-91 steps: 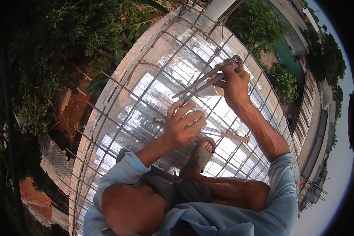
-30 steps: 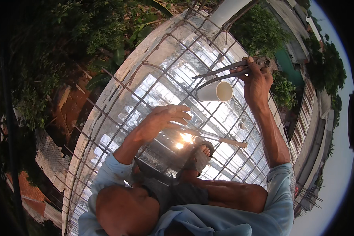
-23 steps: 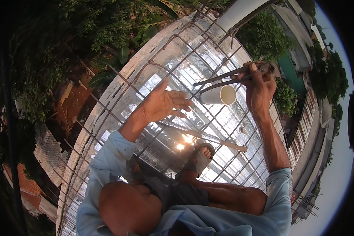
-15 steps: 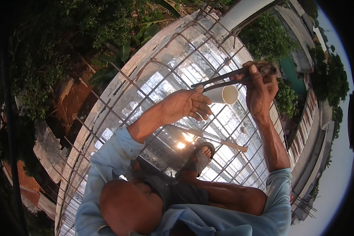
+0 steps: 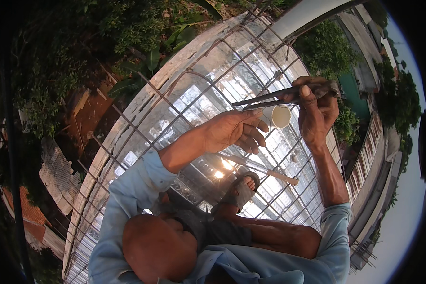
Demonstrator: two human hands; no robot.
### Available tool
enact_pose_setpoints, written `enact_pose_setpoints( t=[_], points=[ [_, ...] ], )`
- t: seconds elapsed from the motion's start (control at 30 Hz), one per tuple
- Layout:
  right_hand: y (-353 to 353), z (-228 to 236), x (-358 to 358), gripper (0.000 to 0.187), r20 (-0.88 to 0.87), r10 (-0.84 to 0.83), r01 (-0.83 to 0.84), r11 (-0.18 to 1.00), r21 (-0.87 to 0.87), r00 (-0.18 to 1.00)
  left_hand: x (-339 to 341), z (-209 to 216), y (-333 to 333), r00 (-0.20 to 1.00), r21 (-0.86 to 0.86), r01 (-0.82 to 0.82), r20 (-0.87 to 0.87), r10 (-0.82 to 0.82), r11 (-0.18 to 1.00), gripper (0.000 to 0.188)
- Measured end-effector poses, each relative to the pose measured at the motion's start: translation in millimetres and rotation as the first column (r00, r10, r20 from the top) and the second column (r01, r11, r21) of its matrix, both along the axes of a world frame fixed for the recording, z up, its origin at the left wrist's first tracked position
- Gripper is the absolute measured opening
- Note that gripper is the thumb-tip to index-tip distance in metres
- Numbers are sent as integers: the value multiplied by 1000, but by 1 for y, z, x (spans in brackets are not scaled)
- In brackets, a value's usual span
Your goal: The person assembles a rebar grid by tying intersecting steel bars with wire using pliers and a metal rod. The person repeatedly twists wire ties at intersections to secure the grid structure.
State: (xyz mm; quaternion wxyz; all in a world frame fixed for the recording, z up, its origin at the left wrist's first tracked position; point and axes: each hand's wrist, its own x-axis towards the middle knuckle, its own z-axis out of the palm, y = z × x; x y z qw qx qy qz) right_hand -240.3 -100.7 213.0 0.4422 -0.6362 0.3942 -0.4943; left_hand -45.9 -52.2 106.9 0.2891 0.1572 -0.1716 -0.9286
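My right hand (image 5: 315, 111) is wrapped round dark metal pincers (image 5: 270, 97). Their two long arms point left, slightly spread, and the head end pokes out above my palm. Just below the arms, my left hand (image 5: 234, 131) has its palm turned up and its fingers apart, loosely bent. Its thumb is close to the lower arm; whether they touch I cannot tell. Beyond those fingers is a white cylinder (image 5: 281, 116) with an open round mouth, partly hidden behind my left hand and the pincers.
A steel bar mesh (image 5: 187, 71) spreads over shiny, reflective sheeting (image 5: 187, 102). A long tool with a wooden handle (image 5: 281, 178) lies across it, near my sandalled foot (image 5: 245, 189). A rough edge board (image 5: 151, 90) borders the left, with trees and roofs beyond. A pale beam (image 5: 305, 16) crosses the top.
My left hand has shifted right and slightly down, along the lower arm of the pincers. My right hand and the pincers have moved slightly right. The view has tilted a little.
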Motion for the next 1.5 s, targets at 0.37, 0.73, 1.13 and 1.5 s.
enact_pose_setpoints(
  t=[0.37,0.73,1.13,1.5],
  points=[
    [4,-3,9,20,118,28,-38,996,81,993,-23,3,16,940,240,-178,-244,237,954,44],
    [-9,-5,12,20,199,-291,183,883,432,936,-13,-37,24,419,-560,-36,743,521,828,24],
    [-23,-25,-19,18,303,-350,94,777,623,887,30,14,10,788,-492,-380,271,553,783,46],
    [-21,-12,-13,17,191,-282,168,871,461,940,39,-13,-4,483,-880,-142,338,808,453,12]
  ],
)
